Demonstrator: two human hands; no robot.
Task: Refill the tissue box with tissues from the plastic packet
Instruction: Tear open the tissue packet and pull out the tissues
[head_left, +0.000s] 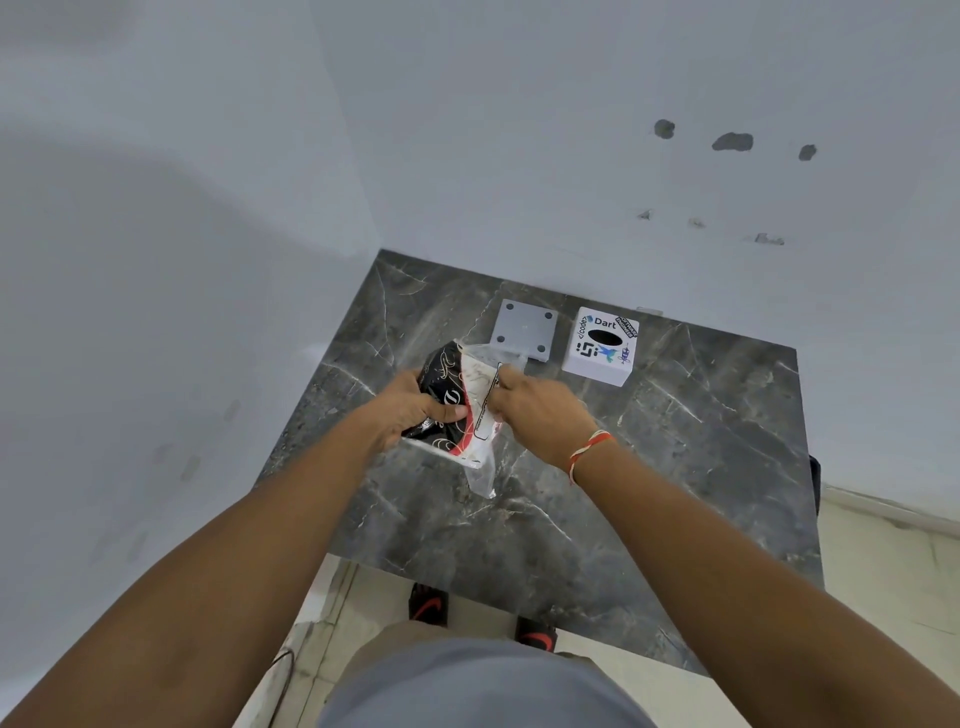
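Note:
A black, red and clear plastic tissue packet (462, 400) is held above the dark marble table (675, 467). My left hand (410, 410) grips its black end. My right hand (535, 410) pinches the clear side of the packet at the printed outline. A white cube tissue box (600, 345) with stickers and a dark oval opening on top stands at the back of the table, right of the packet. Beside it lies the box's grey base plate (522, 330) with four round feet facing up.
The table sits in a corner, with pale walls close on the left and behind. Its front edge is near my body, and my black and red shoes (428, 605) show on the light floor below it.

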